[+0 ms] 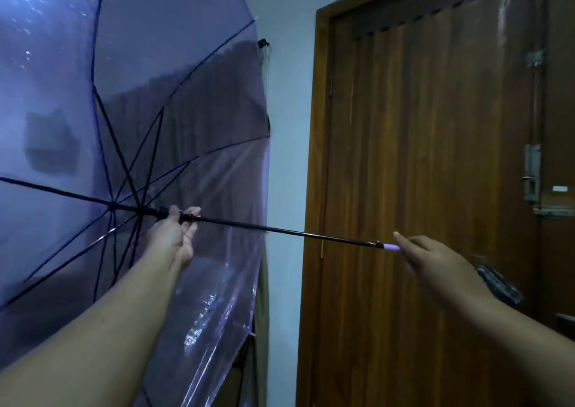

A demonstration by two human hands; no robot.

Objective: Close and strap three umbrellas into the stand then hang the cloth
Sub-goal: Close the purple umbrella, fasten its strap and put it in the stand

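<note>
Nearest the camera, two bare forearms reach forward from the bottom of the view. On the right, the right hand is seen from its back, and its grip closes around the pale lilac handle of an umbrella; only the handle's tip shows past the knuckles, and the forefinger points along it. From there a thin black shaft runs level and leftward to the left hand. That hand is turned palm up, fingers curled around the shaft just beside the black runner, thumb on top.

Beyond the left hand, the umbrella stands open on its side, its see-through violet canopy filling the left half of the view, dark ribs fanning out from the hub. Water drops or light specks, hard to tell which, dot its upper left part.

Behind the canopy, a dark cloth seems to hang from a small black hook on a pale wall. Farther right, a brown wooden door is closed, with a metal lock at its right edge.
</note>
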